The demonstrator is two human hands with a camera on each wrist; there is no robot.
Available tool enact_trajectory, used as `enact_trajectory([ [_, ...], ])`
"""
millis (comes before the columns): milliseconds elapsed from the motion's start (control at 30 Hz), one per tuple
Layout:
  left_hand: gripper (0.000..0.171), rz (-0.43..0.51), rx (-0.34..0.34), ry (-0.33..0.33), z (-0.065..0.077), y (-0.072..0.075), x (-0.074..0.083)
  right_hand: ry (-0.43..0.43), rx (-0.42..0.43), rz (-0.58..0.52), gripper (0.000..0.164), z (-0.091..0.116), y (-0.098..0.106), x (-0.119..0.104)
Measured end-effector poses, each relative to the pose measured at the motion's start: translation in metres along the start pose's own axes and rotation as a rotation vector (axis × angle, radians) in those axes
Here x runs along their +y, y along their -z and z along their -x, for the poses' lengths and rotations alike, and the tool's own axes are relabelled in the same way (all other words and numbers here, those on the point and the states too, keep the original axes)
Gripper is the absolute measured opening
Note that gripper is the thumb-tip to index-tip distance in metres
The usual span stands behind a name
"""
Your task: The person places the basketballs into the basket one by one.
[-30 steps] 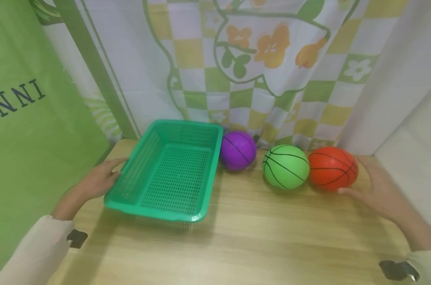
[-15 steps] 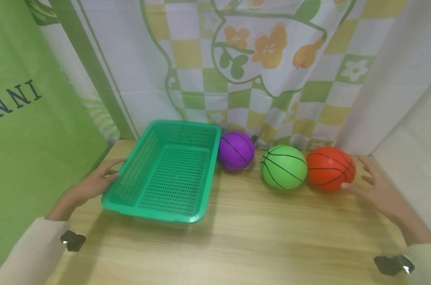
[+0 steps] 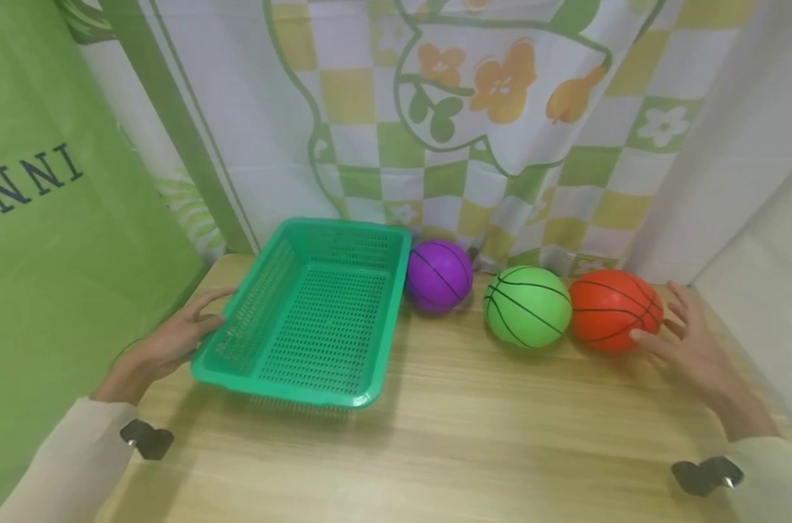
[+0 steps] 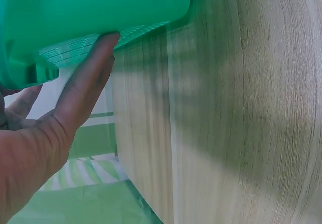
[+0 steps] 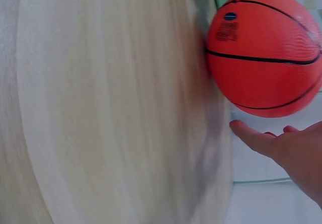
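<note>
A green plastic basket [image 3: 324,327] with perforated walls and floor stands on the left of the table, with nothing in it. My left hand [image 3: 180,330] is at its left side; in the left wrist view a straight finger [image 4: 88,78] lies against the basket's outer wall [image 4: 115,12], below the rim. To the right is a row of small basketballs: purple [image 3: 439,276], green [image 3: 528,306] and red [image 3: 616,310]. My right hand [image 3: 690,349] is beside the red ball, fingers spread and holding nothing. The right wrist view shows a narrow gap between fingertip and ball.
The wooden table [image 3: 487,436] runs up to a patterned curtain [image 3: 383,145] behind the balls. A green cloth [image 3: 75,254] hangs along the left side. At the right rises a pale wall [image 3: 762,269]. The purple ball sits close against the basket's right rim.
My right forearm has shifted slightly left, and the right hand's fingers show more spread beside the red ball. The basket, balls and left hand keep their places; the head view sways a little.
</note>
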State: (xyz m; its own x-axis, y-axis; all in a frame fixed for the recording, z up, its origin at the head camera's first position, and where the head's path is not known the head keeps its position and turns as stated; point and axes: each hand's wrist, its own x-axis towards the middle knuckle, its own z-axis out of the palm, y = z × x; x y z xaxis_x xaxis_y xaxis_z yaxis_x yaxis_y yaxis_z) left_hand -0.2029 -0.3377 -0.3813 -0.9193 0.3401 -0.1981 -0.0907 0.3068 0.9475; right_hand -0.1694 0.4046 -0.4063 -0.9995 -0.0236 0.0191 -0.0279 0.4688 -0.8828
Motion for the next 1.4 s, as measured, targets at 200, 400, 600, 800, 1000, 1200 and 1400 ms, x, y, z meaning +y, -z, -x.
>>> enact_trajectory([
  [200,0.059,0.059,-0.011,0.0,-0.001,-0.003,-0.001,0.005,0.018,-0.006,0.096,-0.009,-0.012,0.005],
  [400,0.059,0.091,-0.021,-0.021,-0.001,-0.003,-0.003,-0.026,0.092,0.062,0.1,-0.017,-0.022,0.01],
  [600,0.06,0.147,-0.038,-0.041,0.001,-0.004,-0.004,-0.06,0.197,0.093,0.096,-0.017,-0.022,0.013],
  [800,0.06,0.124,-0.03,-0.019,0.0,-0.007,-0.001,-0.016,0.25,0.118,0.092,-0.015,-0.016,0.01],
  [1000,0.062,0.077,-0.032,0.013,0.002,-0.008,0.004,0.033,0.254,0.138,0.092,-0.014,-0.004,-0.007],
  [1200,0.063,0.053,-0.037,0.025,0.003,-0.008,0.005,0.045,0.253,0.14,0.093,-0.005,0.004,-0.029],
  [1400,0.065,0.091,-0.034,0.052,0.0,-0.008,0.003,0.069,0.229,0.204,0.095,0.004,0.007,-0.047],
])
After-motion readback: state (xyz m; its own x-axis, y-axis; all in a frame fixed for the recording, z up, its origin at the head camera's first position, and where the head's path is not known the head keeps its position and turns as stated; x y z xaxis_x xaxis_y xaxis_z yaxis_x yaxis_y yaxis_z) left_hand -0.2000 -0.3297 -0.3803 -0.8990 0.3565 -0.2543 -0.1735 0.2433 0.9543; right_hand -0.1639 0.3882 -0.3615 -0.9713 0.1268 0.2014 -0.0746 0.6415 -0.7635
